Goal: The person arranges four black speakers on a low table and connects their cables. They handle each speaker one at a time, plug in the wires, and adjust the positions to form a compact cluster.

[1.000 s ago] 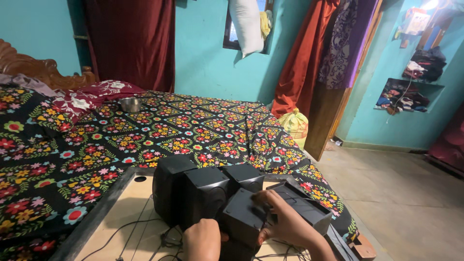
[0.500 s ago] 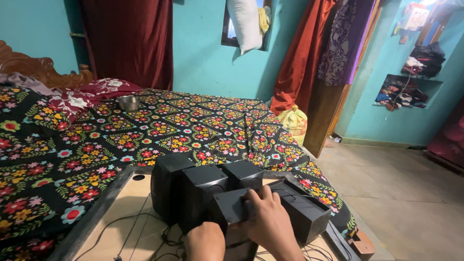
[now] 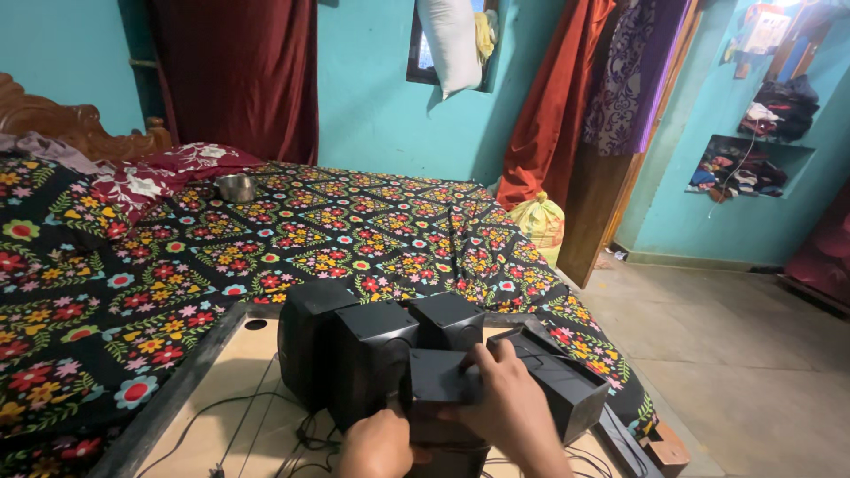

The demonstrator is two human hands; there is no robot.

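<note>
Several black speaker boxes stand in a cluster on a tan board [image 3: 221, 425] at the foot of the bed. My right hand [image 3: 509, 412] grips the top of a small black speaker [image 3: 438, 381] at the front of the cluster. My left hand [image 3: 376, 447] rests low against the same speaker's front, only partly in view. Behind it stand two taller black speakers [image 3: 372, 358] and another small one [image 3: 447, 319]. A long flat black speaker [image 3: 558, 385] lies to the right, beside my right hand.
Black cables [image 3: 266, 412] trail over the board. A bed with a black floral cover [image 3: 292, 230] fills the left, with a steel bowl [image 3: 235, 187] on it. A yellow bag [image 3: 540, 221] sits by a wooden door; the tiled floor [image 3: 753, 354] lies to the right.
My right hand has shifted from the speaker's right side onto its top. The camera has tilted slightly, and the speaker sits a little more upright among the others.
</note>
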